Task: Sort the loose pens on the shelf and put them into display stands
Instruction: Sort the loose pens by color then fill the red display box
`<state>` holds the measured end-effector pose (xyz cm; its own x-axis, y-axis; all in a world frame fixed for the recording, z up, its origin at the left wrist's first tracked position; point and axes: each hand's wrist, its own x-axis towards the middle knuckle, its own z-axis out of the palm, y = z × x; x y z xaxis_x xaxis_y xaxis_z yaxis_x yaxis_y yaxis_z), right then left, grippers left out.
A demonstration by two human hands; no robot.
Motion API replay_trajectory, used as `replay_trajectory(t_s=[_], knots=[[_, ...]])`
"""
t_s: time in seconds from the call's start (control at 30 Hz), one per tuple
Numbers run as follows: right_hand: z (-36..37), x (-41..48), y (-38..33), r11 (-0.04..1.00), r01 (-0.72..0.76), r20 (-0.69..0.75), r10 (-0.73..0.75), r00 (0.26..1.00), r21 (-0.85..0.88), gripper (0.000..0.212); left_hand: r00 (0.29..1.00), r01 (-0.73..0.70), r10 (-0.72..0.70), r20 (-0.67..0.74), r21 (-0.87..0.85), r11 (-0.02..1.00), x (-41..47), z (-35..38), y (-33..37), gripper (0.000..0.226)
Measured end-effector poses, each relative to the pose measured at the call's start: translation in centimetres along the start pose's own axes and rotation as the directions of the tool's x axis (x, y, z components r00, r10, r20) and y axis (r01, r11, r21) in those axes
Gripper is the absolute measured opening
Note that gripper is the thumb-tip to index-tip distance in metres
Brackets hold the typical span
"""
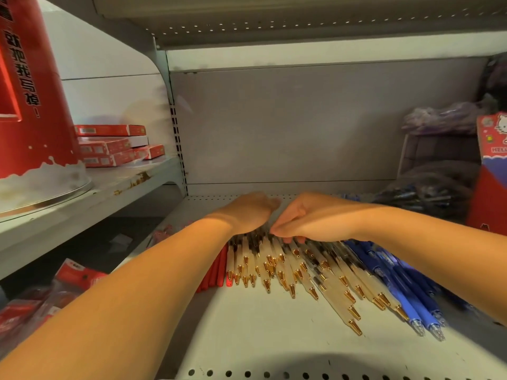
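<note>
Wide white shelf (274, 338) fills the view, both forearms reaching in over it. Far off the left hand (247, 212), a big red display stand (33, 105) runs out of the picture at top and side, so its contents can't be seen. Well right of the right hand (307, 220), a Hello Kitty box (491, 149) is cut by the edge. Between that box and the hand sits a dark plastic bag (422, 193), the pens inside too blurred to sort out.

The loose pens lie in a row right under both hands: blue pens (397, 283) on the right-hand side, clear gold-tipped pens (288, 270) in the middle, red pens (216, 270) beneath the left wrist. Their upper ends vanish under the palms.

The hands sit nearly touching. The right thumb and curled fingers pinch the clear gold-tipped pens at their top ends. The left hand shows only its back, fingers hidden, so its grip cannot be told.
</note>
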<state>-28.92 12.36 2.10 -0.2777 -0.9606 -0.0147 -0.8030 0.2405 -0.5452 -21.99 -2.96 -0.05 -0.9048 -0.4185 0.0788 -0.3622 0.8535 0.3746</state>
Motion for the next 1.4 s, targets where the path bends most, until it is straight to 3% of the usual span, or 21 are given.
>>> replay_trajectory(t_s=[0.07,0.17,0.23,0.47,0.6,0.67,0.73,0.83,0.93,1.0,1.1,1.4], knots=[[-0.8,-1.2,0.2,0.989,0.049,0.080,-0.038,0.996,-0.140,0.038,0.997,-0.039,0.038,0.071,0.023,0.999,0.0,0.7,0.1,0.035],[0.0,-3.6,1.0,0.916,0.054,0.116,-0.009,0.993,-0.397,0.086,0.993,-0.043,0.038,0.116,0.036,0.998,-0.4,1.4,-0.2,0.052],[1.5,-4.8,1.4,0.880,0.102,0.098,-0.063,0.993,-0.464,0.096,0.991,-0.046,0.034,0.128,0.094,0.994,-0.5,1.5,-0.2,0.059],[3.6,-4.4,1.6,0.841,0.120,-0.136,-0.223,0.965,-0.528,0.087,0.996,-0.053,0.048,0.075,0.058,0.997,-0.8,1.8,0.4,0.045],[4.1,-3.8,1.6,0.945,0.110,-0.215,-0.181,0.960,-0.308,0.088,0.997,-0.064,0.062,0.045,0.024,0.998,-0.7,1.6,0.2,0.043],[3.5,-3.9,1.8,0.987,0.124,-0.162,-0.140,0.977,-0.104,0.082,0.996,-0.064,0.060,0.061,0.064,0.996,-0.7,1.6,0.2,0.041],[2.3,-4.4,2.1,0.990,0.139,-0.111,-0.135,0.985,0.027,0.061,0.994,-0.071,0.060,0.086,0.124,0.990,-0.7,1.4,0.3,0.044],[-0.3,-5.3,2.8,0.996,0.053,-0.138,-0.062,0.988,-0.072,0.023,0.984,-0.146,0.129,0.123,0.145,0.978,-1.3,0.9,0.9,0.056],[-2.5,-5.6,3.6,0.983,-0.140,-0.209,0.113,0.971,-0.121,0.005,0.944,-0.302,0.277,0.181,0.134,0.944,-2.3,0.7,2.2,0.050],[-3.0,-5.4,4.1,0.940,-0.273,-0.235,0.223,0.946,-0.206,0.013,0.918,-0.345,0.311,0.248,0.110,0.932,-2.5,0.9,2.9,0.042],[-2.4,-5.1,3.9,0.875,-0.377,-0.147,0.348,0.926,-0.303,0.035,0.900,-0.357,0.309,0.306,0.114,0.927,-2.6,1.2,3.3,0.040],[-1.1,-4.8,2.3,0.817,-0.377,-0.093,0.375,0.922,-0.436,0.045,0.906,-0.331,0.279,0.318,0.121,0.936,-3.4,0.6,3.7,0.022]])
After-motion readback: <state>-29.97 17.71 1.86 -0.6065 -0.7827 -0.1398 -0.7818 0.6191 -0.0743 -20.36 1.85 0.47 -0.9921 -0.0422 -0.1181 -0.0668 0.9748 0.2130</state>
